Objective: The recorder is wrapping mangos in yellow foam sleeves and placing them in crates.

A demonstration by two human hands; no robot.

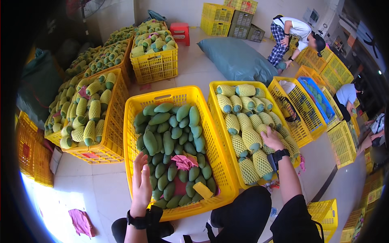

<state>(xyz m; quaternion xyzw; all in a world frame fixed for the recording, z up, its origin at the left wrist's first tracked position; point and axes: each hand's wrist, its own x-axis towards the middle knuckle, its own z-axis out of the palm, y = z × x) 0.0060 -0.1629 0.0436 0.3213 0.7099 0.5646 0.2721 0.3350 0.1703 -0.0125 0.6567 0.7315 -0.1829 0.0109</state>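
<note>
My left hand [142, 179] is raised over the left rim of a yellow plastic crate [224, 170], its fingers apart and nothing in it. Bare green mangoes [168, 142] fill that crate in rows, with a crumpled pink paper sheet [184, 162] and a folded yellow foam net sleeve [203, 190] on top. To the right, my right hand [272, 139] is over a second yellow crate [216, 113], fingers spread against or just above the netted mangoes [251, 139]. Whether it touches one is unclear. These mangoes wear pale yellow foam nets, their green ends showing.
More crates of netted mangoes [89, 112] stand at left and behind. A large green sack [238, 59] lies beyond, near a red stool [180, 32] and stacked crates [216, 18]. A person [296, 32] bends at right; others work farther off. Pink paper [81, 222] lies on the floor.
</note>
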